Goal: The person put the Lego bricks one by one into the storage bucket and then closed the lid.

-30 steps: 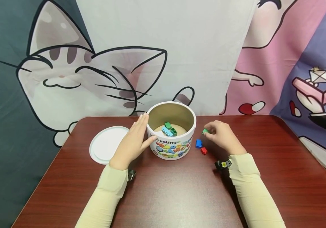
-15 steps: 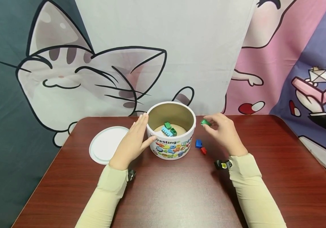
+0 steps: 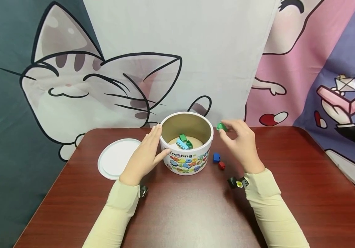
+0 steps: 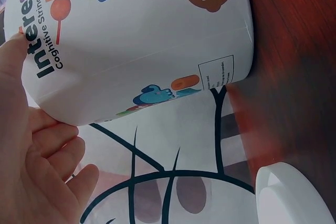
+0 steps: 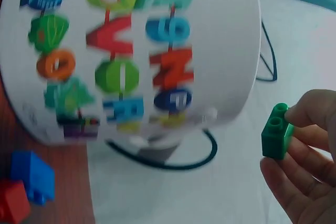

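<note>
A white bucket point(image 3: 186, 164) with printed letters and pictures stands at the table's middle. Inside it lie two green building blocks point(image 3: 189, 144) and a light blue block point(image 3: 181, 144). My left hand point(image 3: 143, 155) rests against the bucket's left side, its fingers straight and the thumb near the front rim. Between thumb and fingers, my right hand point(image 3: 240, 143) pinches a green building block point(image 5: 276, 132), raised off the table just right of the bucket's rim. Two studs show on that block in the right wrist view.
On the table right of the bucket lie a blue block point(image 3: 216, 157) and a red block point(image 3: 222, 165). A round white lid point(image 3: 115, 159) lies left of the bucket, partly behind the left hand. A cartoon-printed cloth point(image 3: 214, 62) hangs behind the table's back edge.
My right hand has lifted the green block from near the table to about the height of the bucket's rim. My left hand has kept its place against the bucket.
</note>
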The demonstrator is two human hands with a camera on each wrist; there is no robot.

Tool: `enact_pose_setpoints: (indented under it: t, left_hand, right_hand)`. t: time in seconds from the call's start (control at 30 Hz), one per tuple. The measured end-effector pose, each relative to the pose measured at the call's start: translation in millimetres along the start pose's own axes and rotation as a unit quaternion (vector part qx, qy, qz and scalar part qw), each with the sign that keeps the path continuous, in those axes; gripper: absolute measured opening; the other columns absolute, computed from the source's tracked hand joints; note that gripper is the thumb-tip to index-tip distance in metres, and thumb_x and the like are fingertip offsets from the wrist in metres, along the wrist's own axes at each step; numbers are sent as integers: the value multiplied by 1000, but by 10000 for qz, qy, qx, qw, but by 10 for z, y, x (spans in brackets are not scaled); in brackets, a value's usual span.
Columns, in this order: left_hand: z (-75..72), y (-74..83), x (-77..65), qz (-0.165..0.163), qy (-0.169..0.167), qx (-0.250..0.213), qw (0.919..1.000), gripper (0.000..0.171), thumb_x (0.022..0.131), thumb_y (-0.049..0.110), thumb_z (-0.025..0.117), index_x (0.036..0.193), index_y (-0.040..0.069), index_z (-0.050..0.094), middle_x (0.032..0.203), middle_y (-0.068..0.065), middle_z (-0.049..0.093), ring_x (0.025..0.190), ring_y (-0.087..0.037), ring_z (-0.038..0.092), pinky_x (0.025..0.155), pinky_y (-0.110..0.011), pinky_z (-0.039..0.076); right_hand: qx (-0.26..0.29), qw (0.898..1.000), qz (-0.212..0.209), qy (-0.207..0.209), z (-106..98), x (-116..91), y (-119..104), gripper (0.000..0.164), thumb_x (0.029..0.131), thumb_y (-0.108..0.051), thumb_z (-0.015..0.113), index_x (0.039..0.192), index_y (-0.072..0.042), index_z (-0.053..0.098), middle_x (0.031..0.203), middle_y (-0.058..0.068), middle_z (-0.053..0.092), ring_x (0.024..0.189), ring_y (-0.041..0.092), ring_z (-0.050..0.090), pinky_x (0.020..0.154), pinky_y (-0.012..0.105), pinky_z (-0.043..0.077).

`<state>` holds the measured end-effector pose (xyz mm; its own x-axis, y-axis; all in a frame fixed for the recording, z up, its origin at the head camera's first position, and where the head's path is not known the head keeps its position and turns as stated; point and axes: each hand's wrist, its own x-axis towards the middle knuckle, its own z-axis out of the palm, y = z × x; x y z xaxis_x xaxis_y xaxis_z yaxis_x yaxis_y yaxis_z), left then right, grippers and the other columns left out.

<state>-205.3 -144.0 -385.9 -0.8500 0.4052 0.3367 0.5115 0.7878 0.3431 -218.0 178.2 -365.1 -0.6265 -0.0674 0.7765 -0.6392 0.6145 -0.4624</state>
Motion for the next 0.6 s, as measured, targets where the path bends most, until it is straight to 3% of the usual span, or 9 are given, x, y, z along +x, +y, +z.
enact_pose_setpoints:
  t: [0.17, 0.4, 0.6]
  left_hand:
    - [11, -7, 2, 32, 14, 22, 10000, 84, 102, 46, 57, 160, -2, 20, 166, -16, 22, 155, -28, 17, 124, -48, 19]
    - [19, -20, -4, 17, 35, 2, 10000, 83, 102, 46, 57, 160, -2, 21, 166, -16, 22, 155, -28, 17, 125, -47, 18]
    - [10, -16, 6, 25, 52, 21, 10000, 83, 102, 46, 57, 160, -2, 21, 166, -17, 23, 154, -30, 19, 125, -47, 19]
  right_hand:
    - [211, 9996, -55, -170, 89, 39, -120, 26, 85, 3, 77, 110, 0, 75, 101, 11, 69, 90, 24, 66, 85, 12, 52]
    - [229, 9965, -212, -774, 234, 229, -248, 25, 88, -2, 76, 113, 1, 74, 102, 11, 70, 93, 23, 67, 79, 39, 61]
    - [68, 9878, -199, -1545, 366, 418, -322, 22, 90, -3, 72, 111, 4, 72, 99, 14, 68, 91, 26, 66, 81, 39, 60]
